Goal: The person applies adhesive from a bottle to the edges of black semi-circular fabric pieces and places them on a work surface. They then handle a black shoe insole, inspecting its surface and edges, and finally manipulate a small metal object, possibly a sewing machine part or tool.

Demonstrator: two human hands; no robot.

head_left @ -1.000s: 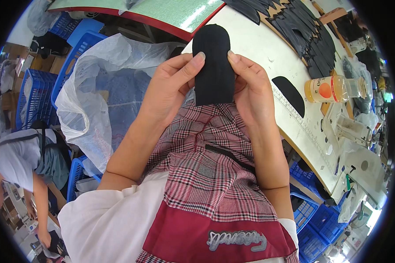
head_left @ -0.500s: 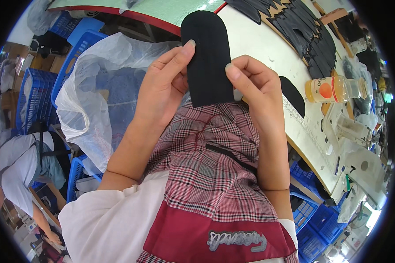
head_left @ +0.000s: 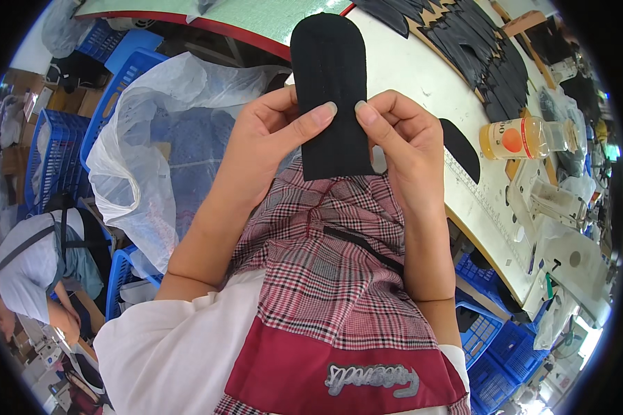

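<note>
A black, flat fabric piece (head_left: 331,66) with one rounded end and one straight end is held upright over my lap. My left hand (head_left: 273,135) pinches its left side, the thumb lying across the front and the fingers behind. On the opposite edge, my right hand (head_left: 405,135) grips with the thumb in front and bent fingers at the back. Below the right hand's fingers a small pale, shiny thing (head_left: 378,160) peeks out; its kind is hidden. Just right of that hand, another black rounded piece (head_left: 462,149) lies on the white table (head_left: 422,72).
Many overlapping black pieces (head_left: 474,59) cover the table's far right. Nearby are a bottle of yellow liquid (head_left: 516,138), a ruler (head_left: 481,195) and a sewing machine (head_left: 557,200). To the left stand a plastic-lined bin (head_left: 135,159) and a blue crate (head_left: 52,152); a bent-over person (head_left: 31,256) works there.
My left thumb has slid down and inward across the fabric piece's front. The piece has shifted slightly right and down. At the left, the other person's arm has moved.
</note>
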